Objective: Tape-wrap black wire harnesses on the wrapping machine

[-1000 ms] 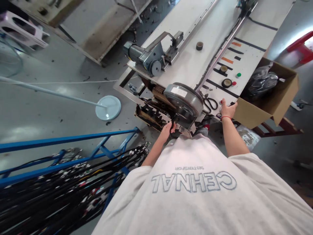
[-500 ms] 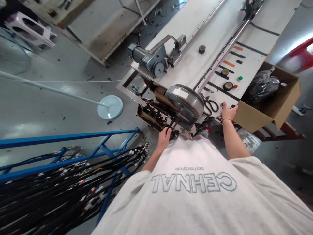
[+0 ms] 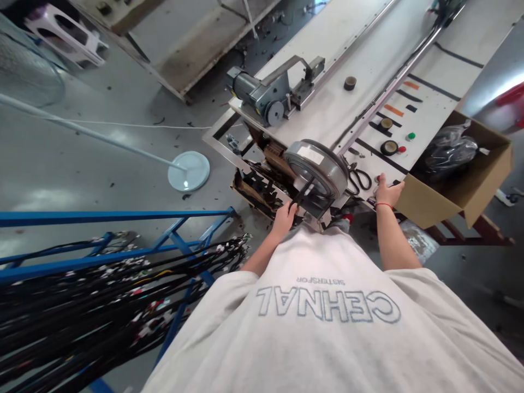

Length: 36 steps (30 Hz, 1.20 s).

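Note:
At the near end of the long white workbench (image 3: 440,87), my left hand (image 3: 285,218) is closed around a thin black bar-like piece (image 3: 302,195). That piece slants up across the front of a grey wheel-shaped reel (image 3: 313,170); whether it is joined to the hub I cannot tell. My right hand (image 3: 388,192) lies at the bench's near right corner with thumb and fingers apart. Its thumb is at a small red button (image 3: 377,178), partly covered. Black-handled scissors (image 3: 358,179) lie between the reel and my right hand.
An open cardboard box (image 3: 487,174) with a dark plastic-wrapped bundle stands right of the bench. A motor unit (image 3: 262,93) sits at the bench's left. Tape rolls (image 3: 389,147) lie on top. On the left, a blue rack (image 3: 123,218) carries many black cable bundles (image 3: 135,295).
The view has shifted slightly. My left hand has moved a little up towards the reel, and the black piece now reaches further across its front. My right hand stays at the bench corner.

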### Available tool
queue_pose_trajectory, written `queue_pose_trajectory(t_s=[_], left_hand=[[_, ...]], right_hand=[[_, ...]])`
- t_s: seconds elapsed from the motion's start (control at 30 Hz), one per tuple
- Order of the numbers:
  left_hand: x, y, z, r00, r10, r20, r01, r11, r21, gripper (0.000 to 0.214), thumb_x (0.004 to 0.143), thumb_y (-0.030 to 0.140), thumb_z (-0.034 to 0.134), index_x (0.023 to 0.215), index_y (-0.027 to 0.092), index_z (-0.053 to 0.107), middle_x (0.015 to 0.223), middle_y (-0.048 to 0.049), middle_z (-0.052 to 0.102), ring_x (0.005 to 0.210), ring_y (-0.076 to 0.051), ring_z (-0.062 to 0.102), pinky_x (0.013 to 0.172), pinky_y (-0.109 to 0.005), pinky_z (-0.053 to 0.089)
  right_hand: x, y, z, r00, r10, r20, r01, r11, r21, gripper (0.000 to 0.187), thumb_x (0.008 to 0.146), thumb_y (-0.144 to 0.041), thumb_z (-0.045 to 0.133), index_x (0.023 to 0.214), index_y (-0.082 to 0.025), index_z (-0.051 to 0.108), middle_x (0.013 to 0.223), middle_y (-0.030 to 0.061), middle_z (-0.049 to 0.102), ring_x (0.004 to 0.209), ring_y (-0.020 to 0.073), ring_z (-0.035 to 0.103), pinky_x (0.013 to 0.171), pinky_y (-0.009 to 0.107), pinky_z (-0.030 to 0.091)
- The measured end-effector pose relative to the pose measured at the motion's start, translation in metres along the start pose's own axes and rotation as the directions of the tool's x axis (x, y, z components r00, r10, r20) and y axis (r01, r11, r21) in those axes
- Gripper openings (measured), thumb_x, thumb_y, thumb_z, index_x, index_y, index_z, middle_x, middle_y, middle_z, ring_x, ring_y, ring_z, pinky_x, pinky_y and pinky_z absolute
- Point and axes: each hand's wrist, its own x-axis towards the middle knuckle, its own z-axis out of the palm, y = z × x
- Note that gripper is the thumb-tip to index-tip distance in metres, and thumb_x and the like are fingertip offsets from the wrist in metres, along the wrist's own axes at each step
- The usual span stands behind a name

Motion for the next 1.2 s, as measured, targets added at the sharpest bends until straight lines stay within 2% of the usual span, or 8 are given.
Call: queue_pose_trajectory(t_s=[0.1, 0.27, 0.57, 0.77, 0.93, 1.03, 1.2], left_hand=[[-0.002, -0.005, 0.006, 1.000, 0.008, 0.027, -0.008, 1.000, -0.019, 0.048, 0.096, 0.060, 0.042, 0.074, 0.019, 0.054, 0.062, 0.0005, 0.052, 0.060, -0.014, 0.048, 0.064, -0.026, 0.039], [-0.001, -0.008, 0.009, 0.999, -0.038, 0.010, 0.039, 0.999, -0.027, 0.052, 0.097, 0.062, 0.035, 0.070, 0.019, 0.051, 0.060, 0.0007, 0.048, 0.060, -0.014, 0.047, 0.061, -0.026, 0.037], [-0.006, 0.002, 0.006, 0.997, 0.023, 0.080, -0.020, 0.999, -0.034, 0.051, 0.097, 0.062, 0.037, 0.073, 0.019, 0.051, 0.062, 0.0003, 0.049, 0.062, -0.014, 0.047, 0.063, -0.025, 0.038], [-0.005, 0.003, 0.006, 0.997, 0.018, 0.073, -0.016, 0.999, -0.028, 0.052, 0.096, 0.063, 0.038, 0.072, 0.019, 0.051, 0.062, 0.0007, 0.051, 0.061, -0.014, 0.047, 0.064, -0.026, 0.038], [-0.006, 0.007, 0.005, 0.997, 0.006, 0.075, -0.002, 0.999, -0.046, 0.053, 0.094, 0.065, 0.040, 0.070, 0.019, 0.051, 0.061, 0.0005, 0.050, 0.060, -0.014, 0.046, 0.065, -0.027, 0.037], [-0.004, 0.005, 0.004, 0.998, -0.024, 0.063, 0.027, 0.999, -0.047, 0.052, 0.093, 0.065, 0.043, 0.070, 0.019, 0.052, 0.060, 0.0009, 0.049, 0.059, -0.014, 0.046, 0.064, -0.027, 0.037], [-0.001, -0.002, 0.001, 1.000, 0.002, 0.028, -0.001, 1.000, -0.027, 0.050, 0.093, 0.063, 0.043, 0.071, 0.019, 0.053, 0.061, -0.0005, 0.051, 0.063, -0.015, 0.049, 0.066, -0.027, 0.039]], right_hand=[[-0.002, -0.001, 0.000, 1.000, 0.008, -0.004, -0.008, 1.000, -0.010, 0.090, 0.084, -0.055, 0.061, 0.149, -0.002, 0.028, 0.148, 0.0271, 0.041, 0.139, 0.0350, 0.042, 0.116, 0.050, 0.031], [-0.003, -0.001, 0.001, 1.000, -0.009, -0.016, 0.009, 1.000, -0.002, 0.086, 0.086, -0.057, 0.057, 0.148, -0.005, 0.030, 0.150, 0.0267, 0.039, 0.141, 0.0342, 0.039, 0.115, 0.051, 0.032], [-0.005, -0.003, -0.003, 1.000, 0.009, 0.007, -0.009, 1.000, 0.010, 0.091, 0.084, -0.054, 0.064, 0.150, -0.004, 0.027, 0.149, 0.0262, 0.042, 0.140, 0.0331, 0.041, 0.116, 0.048, 0.032], [-0.002, -0.001, 0.000, 1.000, -0.020, -0.008, 0.020, 1.000, 0.003, 0.079, 0.093, -0.056, 0.047, 0.149, -0.003, 0.029, 0.152, 0.0266, 0.038, 0.142, 0.0329, 0.037, 0.117, 0.050, 0.030], [0.002, 0.004, 0.002, 1.000, -0.025, 0.006, 0.025, 1.000, 0.000, 0.087, 0.086, -0.056, 0.059, 0.149, -0.006, 0.027, 0.152, 0.0263, 0.037, 0.142, 0.0341, 0.038, 0.116, 0.052, 0.031], [0.005, 0.005, 0.003, 1.000, -0.023, 0.012, 0.022, 1.000, 0.003, 0.088, 0.085, -0.055, 0.061, 0.149, -0.006, 0.027, 0.151, 0.0254, 0.039, 0.141, 0.0336, 0.039, 0.116, 0.051, 0.031], [0.007, 0.006, 0.006, 0.999, -0.028, -0.018, 0.028, 1.000, 0.004, 0.075, 0.095, -0.054, 0.043, 0.148, -0.003, 0.030, 0.153, 0.0267, 0.036, 0.143, 0.0334, 0.037, 0.117, 0.051, 0.029]])
